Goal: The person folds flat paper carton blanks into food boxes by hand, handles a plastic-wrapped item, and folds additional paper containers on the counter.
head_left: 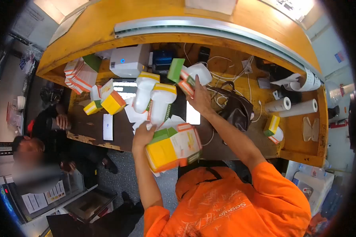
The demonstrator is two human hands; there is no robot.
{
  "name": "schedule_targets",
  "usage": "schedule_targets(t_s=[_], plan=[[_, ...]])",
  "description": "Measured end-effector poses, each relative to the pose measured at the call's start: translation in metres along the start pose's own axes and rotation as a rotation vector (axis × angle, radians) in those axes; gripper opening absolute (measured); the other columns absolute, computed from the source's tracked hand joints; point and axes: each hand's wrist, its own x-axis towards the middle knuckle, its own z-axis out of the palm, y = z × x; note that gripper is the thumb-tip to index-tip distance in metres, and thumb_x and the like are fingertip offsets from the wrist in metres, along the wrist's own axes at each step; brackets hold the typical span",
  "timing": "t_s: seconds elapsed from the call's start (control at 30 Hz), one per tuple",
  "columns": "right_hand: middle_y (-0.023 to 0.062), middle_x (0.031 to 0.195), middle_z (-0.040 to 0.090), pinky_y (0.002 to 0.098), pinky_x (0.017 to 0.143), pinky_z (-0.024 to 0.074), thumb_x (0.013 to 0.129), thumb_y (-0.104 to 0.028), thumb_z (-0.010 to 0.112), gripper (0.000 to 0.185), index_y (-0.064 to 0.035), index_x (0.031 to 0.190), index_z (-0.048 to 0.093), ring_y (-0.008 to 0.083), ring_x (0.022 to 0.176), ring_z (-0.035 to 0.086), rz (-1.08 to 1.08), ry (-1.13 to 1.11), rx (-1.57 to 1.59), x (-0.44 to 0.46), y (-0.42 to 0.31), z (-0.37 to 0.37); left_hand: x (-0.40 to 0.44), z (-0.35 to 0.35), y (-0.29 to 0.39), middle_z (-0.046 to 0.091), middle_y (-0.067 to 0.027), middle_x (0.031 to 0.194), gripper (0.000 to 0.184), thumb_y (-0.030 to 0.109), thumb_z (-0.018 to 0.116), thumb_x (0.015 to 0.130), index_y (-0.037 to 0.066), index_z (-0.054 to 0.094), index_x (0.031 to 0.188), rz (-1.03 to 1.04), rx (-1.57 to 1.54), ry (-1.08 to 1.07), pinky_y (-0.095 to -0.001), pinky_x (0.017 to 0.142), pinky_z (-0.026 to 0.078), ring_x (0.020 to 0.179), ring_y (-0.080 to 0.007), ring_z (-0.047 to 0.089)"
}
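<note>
My right hand [201, 98] grips a small carton with an orange side [186, 88] and a raised green flap; a white rounded piece [200, 72] shows at its far end. My left hand [143, 136] is closed at the edge of a larger yellow, green and white carton [172, 146], which hangs blurred near the desk's front edge. Just beyond that hand, two white rounded pieces with yellow bands [141, 94] [161, 100] lie side by side over white card flaps. What these pieces are, I cannot make out.
Yellow-orange cartons [114, 102] and a phone [108, 127] lie to the left. A white printer [129, 60], cables and a dark bag [235, 108] occupy the desk [241, 140]. White rolls [300, 108] lie at right. Another person's hand [62, 119] rests at the left edge.
</note>
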Motion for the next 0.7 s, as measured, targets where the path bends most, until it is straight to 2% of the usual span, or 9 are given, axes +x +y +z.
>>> schedule_targets(t_s=[0.07,0.17,0.23,0.27,0.3,0.4,0.47,0.6,0.7], plan=[[0.0225,0.109,0.053,0.0493,0.091,0.0449,0.081,-0.036,0.074,0.085,0.0018,0.145,0.033,0.0408,0.108,0.054,0.077,-0.004,-0.021,0.002,-0.006,-0.004,0.043,-0.015,0.002,0.065,-0.0283,0.111,0.068,0.046,0.068,0.083,0.000,0.053,0.131,-0.027,0.124,0.077,-0.0459,0.093,0.050,0.110,-0.0408,0.062],[0.0222,0.105,0.054,0.0492,0.089,0.0471,0.082,-0.031,0.071,0.073,0.0015,0.138,0.038,0.0410,0.107,0.055,0.132,0.013,0.007,0.010,-0.021,-0.022,0.095,0.000,0.010,0.064,-0.0281,0.116,0.084,0.050,0.069,0.080,0.001,0.039,0.142,-0.119,0.327,0.052,-0.0461,0.094,0.050,0.111,-0.0405,0.062],[0.0225,0.103,0.056,0.0501,0.086,0.0484,0.083,-0.027,0.069,0.063,0.0006,0.133,0.041,0.0407,0.104,0.057,-0.044,0.193,0.024,0.020,0.000,-0.005,0.112,0.020,0.007,0.064,-0.0266,0.115,0.087,0.053,0.069,0.079,0.003,0.035,0.142,-0.098,0.473,0.016,-0.0464,0.093,0.051,0.110,-0.0402,0.063],[0.0228,0.103,0.057,0.0498,0.086,0.0484,0.083,-0.026,0.069,0.063,-0.0001,0.133,0.041,0.0406,0.103,0.058,0.021,0.071,0.144,0.022,0.001,-0.009,0.117,0.026,0.008,0.066,-0.0237,0.111,0.061,0.042,0.065,0.086,0.004,0.047,0.130,-0.120,0.510,-0.008,-0.0459,0.088,0.053,0.105,-0.0376,0.066],[0.0232,0.102,0.057,0.0494,0.086,0.0484,0.083,-0.025,0.069,0.063,-0.0008,0.133,0.040,0.0406,0.102,0.058,0.091,-0.055,0.263,0.022,-0.003,-0.014,0.120,0.032,0.006,0.066,-0.0237,0.111,0.061,0.042,0.065,0.086,0.004,0.047,0.130,-0.115,0.516,-0.011,-0.0459,0.088,0.053,0.105,-0.0376,0.066],[0.0217,0.101,0.058,0.0479,0.088,0.0462,0.079,-0.017,0.068,0.049,0.0010,0.121,0.050,0.0409,0.102,0.057,-0.033,-0.033,0.194,0.022,0.004,-0.018,0.120,0.040,0.001,0.069,-0.0189,0.104,0.023,0.017,0.053,0.092,0.004,0.058,0.110,-0.070,0.542,0.125,-0.0455,0.080,0.055,0.092,-0.0354,0.070],[0.0194,0.094,0.058,0.0479,0.081,0.0443,0.080,-0.013,0.066,0.031,0.0016,0.107,0.059,0.0398,0.091,0.055,-0.164,-0.003,0.068,0.013,0.008,-0.032,0.112,0.036,-0.003,0.070,-0.0189,0.100,0.022,0.018,0.053,0.092,0.005,0.060,0.108,-0.038,0.524,0.159,-0.0472,0.079,0.055,0.090,-0.0362,0.070],[0.0162,0.080,0.054,0.0446,0.071,0.0429,0.084,-0.010,0.066,0.015,0.0001,0.092,0.059,0.0372,0.081,0.052,-0.238,0.114,0.137,-0.024,-0.011,-0.098,0.056,0.001,0.021,0.070,-0.0203,0.087,0.022,0.023,0.051,0.095,0.006,0.063,0.102,-0.049,0.450,0.287,-0.0520,0.074,0.055,0.084,-0.0403,0.069],[0.0145,0.084,0.058,0.0419,0.070,0.0430,0.080,-0.003,0.069,0.021,-0.0021,0.100,0.062,0.0352,0.080,0.053,-0.235,0.157,0.103,-0.064,0.005,-0.148,0.017,-0.007,0.030,0.067,-0.0245,0.079,0.027,0.027,0.053,0.095,0.004,0.064,0.104,0.023,0.342,0.422,-0.0550,0.067,0.052,0.078,-0.0442,0.067]])
